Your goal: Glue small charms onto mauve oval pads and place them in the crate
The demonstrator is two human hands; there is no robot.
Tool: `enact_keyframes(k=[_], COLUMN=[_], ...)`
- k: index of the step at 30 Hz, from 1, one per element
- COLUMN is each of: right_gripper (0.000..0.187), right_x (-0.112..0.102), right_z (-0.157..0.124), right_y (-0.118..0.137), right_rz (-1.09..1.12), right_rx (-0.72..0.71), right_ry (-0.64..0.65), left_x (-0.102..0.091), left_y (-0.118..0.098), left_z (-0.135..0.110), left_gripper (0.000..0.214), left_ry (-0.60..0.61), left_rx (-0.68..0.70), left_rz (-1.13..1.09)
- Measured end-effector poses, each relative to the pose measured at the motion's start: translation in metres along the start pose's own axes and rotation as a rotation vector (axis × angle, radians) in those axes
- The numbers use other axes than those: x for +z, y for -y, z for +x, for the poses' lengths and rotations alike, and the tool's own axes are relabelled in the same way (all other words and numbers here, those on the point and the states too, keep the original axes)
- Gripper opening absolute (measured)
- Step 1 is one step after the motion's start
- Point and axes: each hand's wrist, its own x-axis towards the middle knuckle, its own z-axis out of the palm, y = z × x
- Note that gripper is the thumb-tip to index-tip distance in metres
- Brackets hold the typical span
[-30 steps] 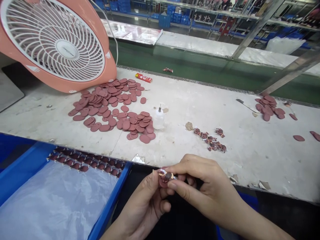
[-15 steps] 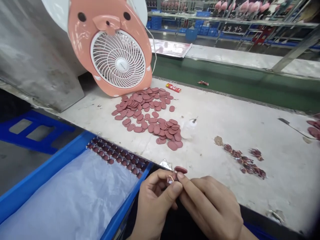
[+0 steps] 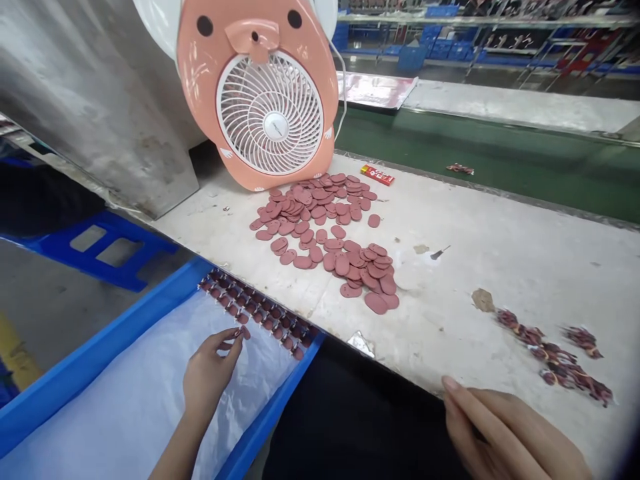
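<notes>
My left hand point(image 3: 210, 373) reaches into the blue bin point(image 3: 100, 350) and pinches a small dark-red piece point(image 3: 245, 332) at its fingertips, just below the rows of finished red pieces point(image 3: 255, 310) along the bin's far edge. My right hand point(image 3: 505, 437) rests at the table's near edge with fingers stretched out and nothing in them. A pile of flat red oval pieces point(image 3: 325, 233) lies on the table in front of a pink fan point(image 3: 265, 100). A cluster of small dark-red trims point(image 3: 550, 357) lies to the right, close to my right hand.
A clear plastic sheet point(image 3: 125, 407) lines the bin. A small white glue bottle point(image 3: 415, 270) stands beside the pile. A red packet point(image 3: 377, 175) lies near the green conveyor belt point(image 3: 490, 160). A blue stool point(image 3: 100, 247) stands on the floor at left.
The hands have parted: my left hand carried the small piece left into the bin, and my right hand let go and moved right to the table edge. The view turned left.
</notes>
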Motion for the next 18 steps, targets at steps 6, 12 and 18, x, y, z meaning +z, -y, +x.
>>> enact_keyframes(k=[6,12,18], right_gripper=[0.02,0.009,0.008], right_x=[0.009,0.01,0.009], right_z=[-0.006,-0.003,-0.004], right_y=[-0.001,0.0,-0.005], right_rz=[-0.037,-0.046,-0.067], right_rx=[0.058,0.035,0.006], right_ry=[-0.02,0.012,0.04], left_x=[0.021,0.03,0.036], left_y=[0.028,0.037,0.038], left_z=[0.031,0.046,0.049], left_gripper=[0.03,0.032,0.032], left_ry=[0.088,0.103,0.117], left_rx=[0.033,0.062,0.076], left_rz=[0.297,0.42,0.469])
